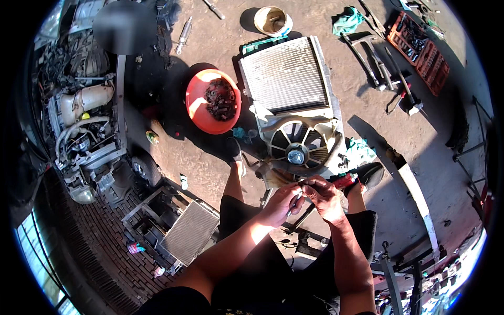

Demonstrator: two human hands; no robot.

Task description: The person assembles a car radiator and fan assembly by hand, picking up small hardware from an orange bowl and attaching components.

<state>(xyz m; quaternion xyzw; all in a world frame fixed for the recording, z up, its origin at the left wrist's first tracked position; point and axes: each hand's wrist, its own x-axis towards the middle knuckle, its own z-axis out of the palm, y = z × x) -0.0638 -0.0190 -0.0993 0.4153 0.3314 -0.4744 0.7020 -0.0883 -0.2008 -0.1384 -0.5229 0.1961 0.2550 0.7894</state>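
My left hand (282, 205) is closed around a slim, metallic tool (295, 202) whose exact kind I cannot make out. Fingertips meet where my right hand (324, 197) pinches something small, hidden between the fingers. Both hands are held over my lap, just on the near side of a radiator fan (297, 142) with dark blades and a round hub. Curved hoses (310, 171) lie around the fan. Beyond it, the light-coloured finned radiator (283, 76) rests flat on the ground.
An orange-red basin (197, 113) of dark debris stands left of the radiator, a bucket (286, 26) behind it. Hand tools (379, 63) and an open orange toolbox (438, 73) lie far right. An opened vehicle front (86, 100) and another radiator (191, 231) are left.
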